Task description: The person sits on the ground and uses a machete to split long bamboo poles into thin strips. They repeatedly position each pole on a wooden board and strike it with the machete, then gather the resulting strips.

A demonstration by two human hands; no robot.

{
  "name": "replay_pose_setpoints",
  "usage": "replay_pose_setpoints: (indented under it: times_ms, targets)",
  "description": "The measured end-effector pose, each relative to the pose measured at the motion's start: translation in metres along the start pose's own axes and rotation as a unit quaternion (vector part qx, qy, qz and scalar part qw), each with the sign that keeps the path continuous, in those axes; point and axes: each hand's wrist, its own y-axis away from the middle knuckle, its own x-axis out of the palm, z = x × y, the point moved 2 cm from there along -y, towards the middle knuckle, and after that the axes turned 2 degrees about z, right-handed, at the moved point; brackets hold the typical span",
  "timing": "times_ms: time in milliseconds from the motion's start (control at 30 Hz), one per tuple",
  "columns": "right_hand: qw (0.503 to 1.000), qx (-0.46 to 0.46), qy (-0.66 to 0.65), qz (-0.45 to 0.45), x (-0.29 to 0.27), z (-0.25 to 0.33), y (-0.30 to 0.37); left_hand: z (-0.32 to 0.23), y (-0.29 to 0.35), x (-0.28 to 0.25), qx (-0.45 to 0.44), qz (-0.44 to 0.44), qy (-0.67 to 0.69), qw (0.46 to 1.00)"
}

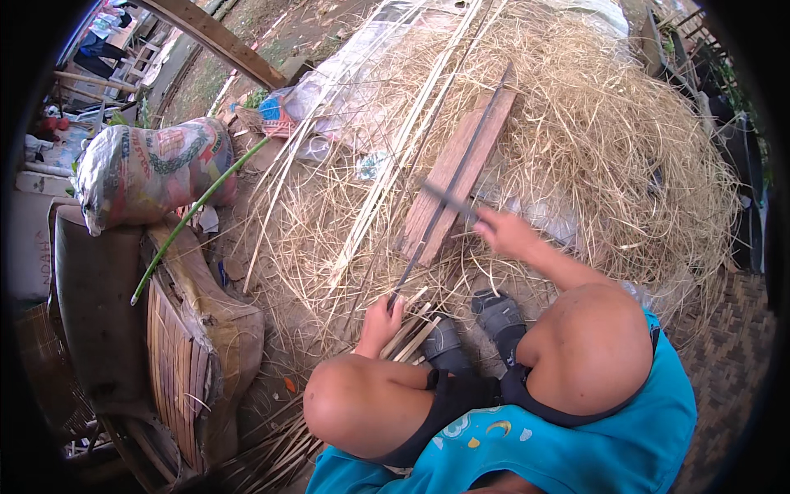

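Low in front of my bent knees, my left hand [380, 323] is closed around the near end of a long, thin dark strip [473, 148]. The strip runs away from me along a reddish-brown wooden board [451, 185], past its far end. My right hand [508, 235] grips a knife [446, 198], its dark blade slightly blurred and pointing left. That blade crosses the strip above the board's lower half; whether it touches the strip I cannot tell. Beside my left hand lie several pale split sticks [407, 333].
A big heap of straw-coloured shavings [609, 123] spreads at the right. Long pale strips [403, 152] lie left of the board. Further left are a stuffed sack [156, 169], a green stalk [197, 206] and a worn, torn seat [177, 346]. A woven mat [724, 370] covers the right side.
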Motion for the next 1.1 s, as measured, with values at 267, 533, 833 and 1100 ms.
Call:
replay_pose_setpoints:
  times_ms: [267, 533, 833, 1100]
  targets:
    - [0.994, -0.051, 0.06, 0.076, 0.026, 0.031, 0.027, -0.001, -0.05, 0.01, 0.064, 0.014, -0.176, 0.982]
    - [0.987, 0.14, 0.075, -0.025, -0.053, -0.074, -0.056, 0.01, 0.024, -0.018, -0.059, 0.042, -0.2, 0.977]
    - [0.975, -0.121, 0.079, 0.171, 0.025, 0.028, -0.003, 0.024, 0.006, -0.016, -0.103, 0.085, 0.039, 0.99]
    - [0.994, 0.103, 0.013, 0.03, -0.004, -0.032, -0.032, 0.099, 0.116, -0.051, -0.284, 0.061, 0.04, 0.956]
